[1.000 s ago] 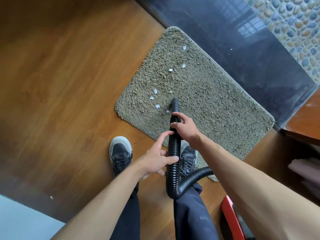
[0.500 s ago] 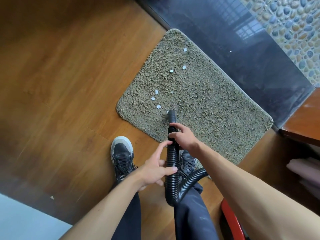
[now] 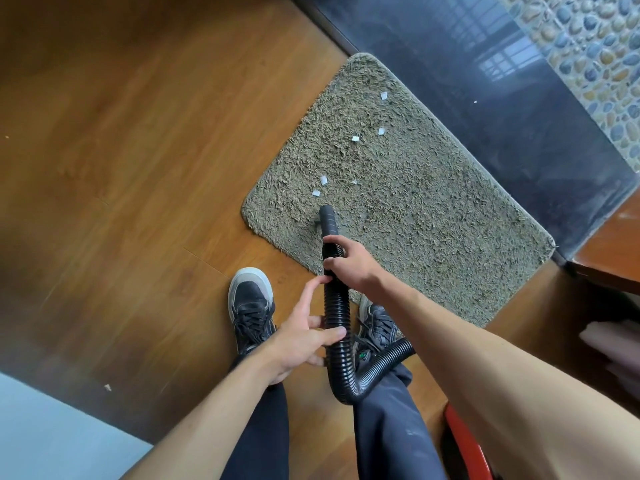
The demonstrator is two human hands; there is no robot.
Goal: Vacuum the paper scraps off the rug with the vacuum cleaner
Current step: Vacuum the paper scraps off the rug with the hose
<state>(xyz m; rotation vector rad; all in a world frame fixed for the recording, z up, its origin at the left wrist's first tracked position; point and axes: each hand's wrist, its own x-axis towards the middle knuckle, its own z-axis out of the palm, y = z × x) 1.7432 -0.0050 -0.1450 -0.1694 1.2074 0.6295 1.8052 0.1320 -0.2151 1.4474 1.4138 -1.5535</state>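
A shaggy grey-green rug lies on the wooden floor. Several small white paper scraps are scattered over its left and upper part. The black ribbed vacuum hose runs up from between my legs, and its smooth nozzle end touches the rug near the left edge, just below two scraps. My right hand grips the hose close behind the nozzle. My left hand holds the hose lower down, thumb across it and index finger stretched along it.
My two dark sneakers stand at the rug's near edge. A red vacuum body shows at the bottom right. A dark glossy threshold and pebble floor border the rug's far side. A wooden furniture edge is at right.
The nozzle has pulled back toward me and to the left across the rug. The scraps that lay beside the nozzle near the left edge are gone; fewer scraps show on the rug.
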